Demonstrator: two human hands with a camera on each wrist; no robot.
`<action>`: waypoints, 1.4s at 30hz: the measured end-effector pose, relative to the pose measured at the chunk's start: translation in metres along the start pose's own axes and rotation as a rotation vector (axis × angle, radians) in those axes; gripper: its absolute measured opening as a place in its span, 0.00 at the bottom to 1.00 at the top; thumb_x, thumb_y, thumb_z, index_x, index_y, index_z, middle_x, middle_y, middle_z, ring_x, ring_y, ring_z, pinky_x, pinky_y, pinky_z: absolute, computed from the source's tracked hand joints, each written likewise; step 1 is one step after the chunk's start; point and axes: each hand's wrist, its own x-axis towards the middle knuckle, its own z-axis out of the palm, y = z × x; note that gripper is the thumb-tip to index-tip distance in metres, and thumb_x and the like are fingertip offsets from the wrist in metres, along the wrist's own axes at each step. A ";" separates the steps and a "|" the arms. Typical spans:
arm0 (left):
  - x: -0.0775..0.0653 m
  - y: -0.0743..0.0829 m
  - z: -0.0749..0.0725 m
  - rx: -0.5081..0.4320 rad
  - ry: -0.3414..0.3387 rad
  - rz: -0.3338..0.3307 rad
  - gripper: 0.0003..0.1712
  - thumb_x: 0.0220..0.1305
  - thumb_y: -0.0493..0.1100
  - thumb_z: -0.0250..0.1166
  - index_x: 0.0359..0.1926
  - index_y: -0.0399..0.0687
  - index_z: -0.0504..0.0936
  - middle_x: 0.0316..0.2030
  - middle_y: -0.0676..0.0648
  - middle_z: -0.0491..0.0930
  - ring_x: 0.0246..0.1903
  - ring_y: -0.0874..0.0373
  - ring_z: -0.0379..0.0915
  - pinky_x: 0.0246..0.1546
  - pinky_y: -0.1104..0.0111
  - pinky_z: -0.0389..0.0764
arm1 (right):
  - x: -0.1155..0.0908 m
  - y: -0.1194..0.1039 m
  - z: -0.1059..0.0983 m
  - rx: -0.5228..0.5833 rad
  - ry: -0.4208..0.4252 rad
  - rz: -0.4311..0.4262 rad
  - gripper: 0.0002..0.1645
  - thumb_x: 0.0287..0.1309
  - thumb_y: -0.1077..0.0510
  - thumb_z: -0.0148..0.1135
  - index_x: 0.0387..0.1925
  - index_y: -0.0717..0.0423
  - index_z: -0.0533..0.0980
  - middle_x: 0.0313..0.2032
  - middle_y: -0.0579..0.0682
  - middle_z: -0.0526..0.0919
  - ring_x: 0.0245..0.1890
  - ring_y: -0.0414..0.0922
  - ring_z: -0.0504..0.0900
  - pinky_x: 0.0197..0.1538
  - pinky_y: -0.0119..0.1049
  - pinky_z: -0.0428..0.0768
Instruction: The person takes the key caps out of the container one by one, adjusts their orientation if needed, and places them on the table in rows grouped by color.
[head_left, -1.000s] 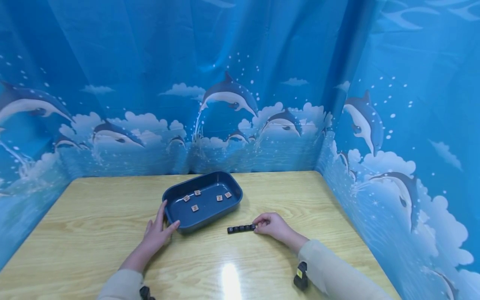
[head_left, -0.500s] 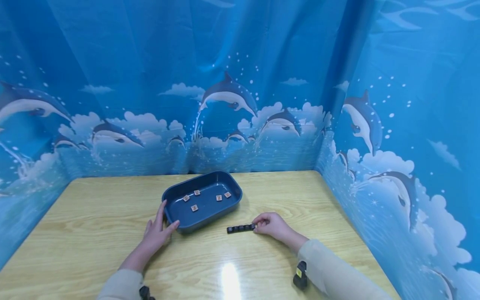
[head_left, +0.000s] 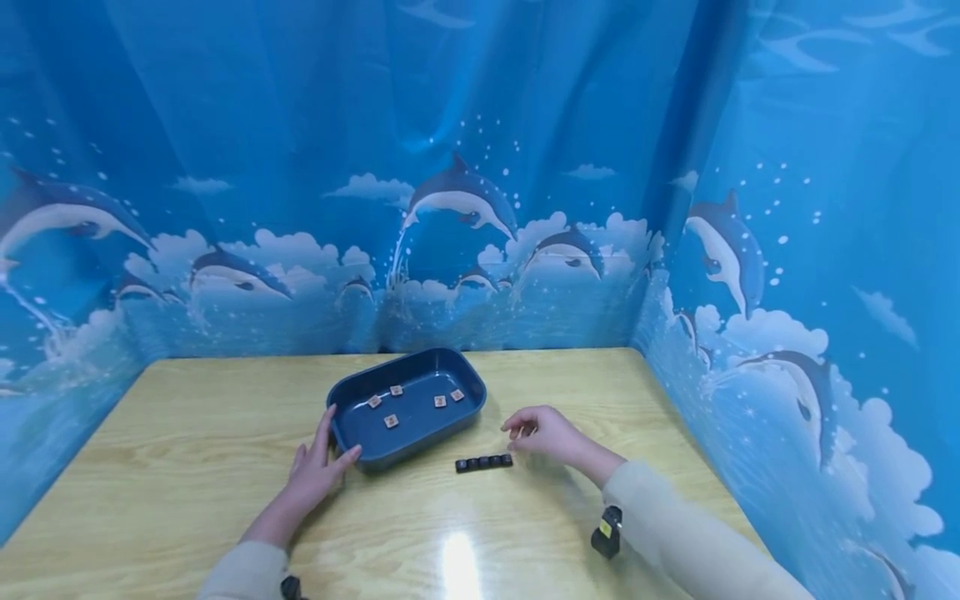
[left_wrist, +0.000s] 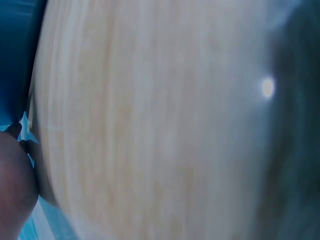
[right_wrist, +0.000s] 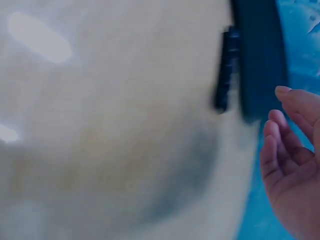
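Observation:
My left hand (head_left: 313, 475) rests against the near left corner of a dark blue rectangular tray (head_left: 405, 450), fingers at its left side and thumb at its front wall. In the tray lie several small square tiles (head_left: 391, 421), pinkish with dark marks, spread apart. A short row of black keycap-like blocks (head_left: 483, 462) lies on the table in front of the tray. My right hand (head_left: 543, 432) is raised just beyond the row's right end. In the right wrist view its fingers (right_wrist: 272, 150) are loosely bent, with nothing between them and the thumb, apart from the black row (right_wrist: 227, 70).
The wood-grain table (head_left: 225, 433) runs back to a blue dolphin-print curtain (head_left: 300, 167). The same print covers the right side (head_left: 825, 250). A bright light reflection shows on the tabletop near the front.
My right hand has let go of the black row's right end and lifted up from it. The row stays on the table. My left hand stays at the tray.

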 end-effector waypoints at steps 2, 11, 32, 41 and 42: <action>0.000 0.000 -0.001 0.000 0.003 0.003 0.54 0.70 0.64 0.53 0.76 0.59 0.24 0.74 0.31 0.36 0.68 0.26 0.18 0.65 0.40 0.21 | 0.006 -0.016 -0.007 -0.064 -0.017 -0.032 0.15 0.54 0.65 0.70 0.44 0.62 0.83 0.33 0.47 0.83 0.33 0.41 0.78 0.36 0.35 0.79; -0.001 -0.002 -0.003 0.002 0.017 0.020 0.53 0.70 0.63 0.54 0.76 0.58 0.25 0.74 0.31 0.36 0.69 0.26 0.20 0.65 0.40 0.22 | 0.038 -0.071 -0.015 -0.202 -0.129 -0.147 0.12 0.57 0.64 0.67 0.44 0.56 0.83 0.42 0.50 0.83 0.36 0.40 0.79 0.41 0.35 0.80; -0.002 -0.002 0.000 -0.019 0.034 0.022 0.52 0.70 0.62 0.55 0.77 0.58 0.28 0.74 0.33 0.36 0.69 0.26 0.19 0.65 0.39 0.23 | 0.127 -0.100 0.010 -0.380 -0.467 -0.026 0.14 0.58 0.62 0.68 0.47 0.57 0.84 0.37 0.41 0.85 0.36 0.38 0.82 0.47 0.43 0.82; -0.003 -0.003 0.002 -0.020 0.037 0.032 0.52 0.70 0.60 0.56 0.77 0.57 0.29 0.75 0.34 0.35 0.69 0.26 0.21 0.66 0.39 0.22 | 0.146 -0.101 0.022 -0.377 -0.475 0.120 0.12 0.58 0.64 0.67 0.44 0.56 0.84 0.31 0.44 0.84 0.43 0.58 0.82 0.45 0.49 0.82; -0.003 -0.003 0.001 -0.020 0.039 0.035 0.51 0.70 0.59 0.56 0.77 0.57 0.30 0.75 0.34 0.35 0.69 0.27 0.22 0.66 0.40 0.22 | 0.148 -0.101 0.024 -0.379 -0.474 0.138 0.11 0.58 0.64 0.67 0.43 0.56 0.84 0.31 0.45 0.84 0.42 0.58 0.81 0.47 0.52 0.81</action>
